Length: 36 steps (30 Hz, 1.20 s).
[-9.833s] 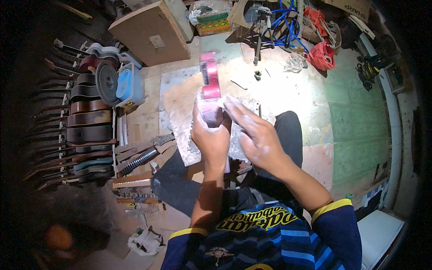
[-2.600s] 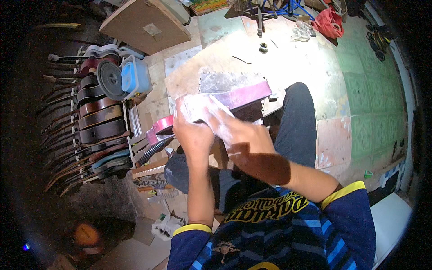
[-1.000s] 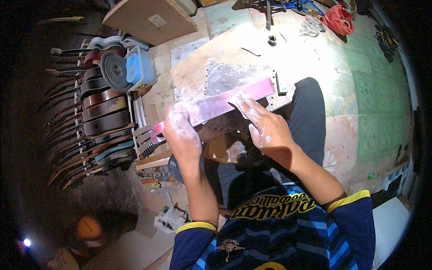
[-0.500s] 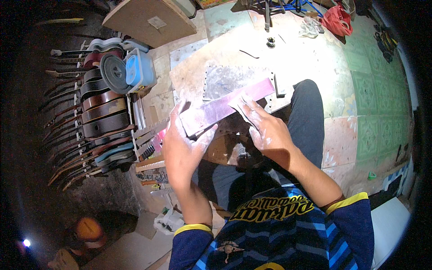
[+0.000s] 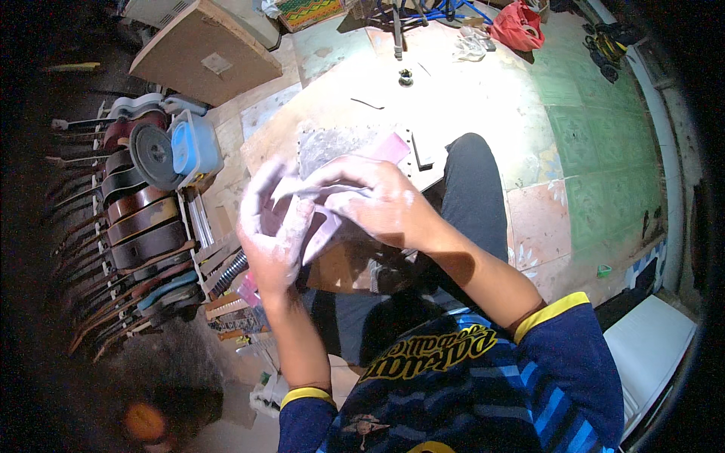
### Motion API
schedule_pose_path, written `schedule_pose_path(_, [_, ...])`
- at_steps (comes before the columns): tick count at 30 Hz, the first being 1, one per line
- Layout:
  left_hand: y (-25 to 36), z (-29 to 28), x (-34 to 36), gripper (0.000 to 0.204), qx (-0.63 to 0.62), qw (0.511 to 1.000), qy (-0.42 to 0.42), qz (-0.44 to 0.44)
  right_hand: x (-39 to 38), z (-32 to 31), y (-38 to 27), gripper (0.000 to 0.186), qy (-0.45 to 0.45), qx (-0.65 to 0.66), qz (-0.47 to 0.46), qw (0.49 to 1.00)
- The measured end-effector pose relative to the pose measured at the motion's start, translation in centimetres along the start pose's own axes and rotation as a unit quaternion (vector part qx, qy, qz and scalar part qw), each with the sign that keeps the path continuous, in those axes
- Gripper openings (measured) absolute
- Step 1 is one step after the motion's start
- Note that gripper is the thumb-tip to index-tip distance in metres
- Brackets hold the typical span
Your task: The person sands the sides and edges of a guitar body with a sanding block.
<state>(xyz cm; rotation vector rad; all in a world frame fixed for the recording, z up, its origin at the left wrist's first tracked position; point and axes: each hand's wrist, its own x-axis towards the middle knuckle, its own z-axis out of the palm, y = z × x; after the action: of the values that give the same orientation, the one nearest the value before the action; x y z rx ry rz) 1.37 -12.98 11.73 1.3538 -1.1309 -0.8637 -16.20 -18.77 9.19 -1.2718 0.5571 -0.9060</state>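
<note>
My left hand (image 5: pixel 272 234) and my right hand (image 5: pixel 377 200) meet above my lap, both coated with white powder. Their curled fingers pinch a thin, pale folded piece (image 5: pixel 293 189), perhaps paper, partly hidden by the fingers. Behind and below them lies a long pink strip-like piece (image 5: pixel 390 147), mostly covered by my hands; whether my left hand also still touches it I cannot tell. Beyond it are a grey dusty sheet (image 5: pixel 325 140) with dark dots along its edges, a pale board (image 5: pixel 269 136) and a short black bar (image 5: pixel 422 151).
A rack of several guitars (image 5: pixel 151 211) stands left, beside a container with blue lid (image 5: pixel 183 151) and grey round lid (image 5: pixel 151 155). A board (image 5: pixel 196 53), blue tubing (image 5: pixel 453 11) and red bag (image 5: pixel 513 26) are at the back. My knee (image 5: pixel 472 177) rises right of the board.
My right hand has left the pink strip's face and moved leftward to meet my left hand, whose fingers have come up around the pale piece. The view has shifted slightly.
</note>
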Motion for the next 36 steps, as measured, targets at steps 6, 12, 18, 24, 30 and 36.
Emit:
schedule_pose_path(6, [-0.5,1.2,0.6,0.015,-0.009,0.998,0.060,-0.018,1.6,-1.0,0.6,0.026,0.015,0.004,0.017,1.000])
schedule_pose_path(12, [-1.1,3.2,2.6,0.037,0.027,0.999,0.023,-0.002,1.9,-1.0,1.9,0.024,0.088,-0.006,0.033,0.996])
schedule_pose_path(18, [-1.8,2.2,5.2,0.019,0.097,0.993,0.042,-0.061,4.0,-1.7,2.3,0.024,0.132,0.001,0.020,0.991])
schedule_pose_path(24, [-1.0,2.4,5.1,0.016,0.113,0.978,0.175,0.033,5.7,-14.1,11.8,0.030,0.439,-0.426,-0.027,0.790])
schedule_pose_path(30, [-1.7,4.3,6.1,0.027,0.012,0.966,0.221,0.134,0.4,-21.7,26.3,0.042,0.248,-0.508,0.335,0.754])
schedule_pose_path(36, [-1.1,2.7,6.1,0.031,-0.035,0.973,0.201,0.113,4.5,-20.1,18.1,0.038,0.427,-0.207,0.187,0.860])
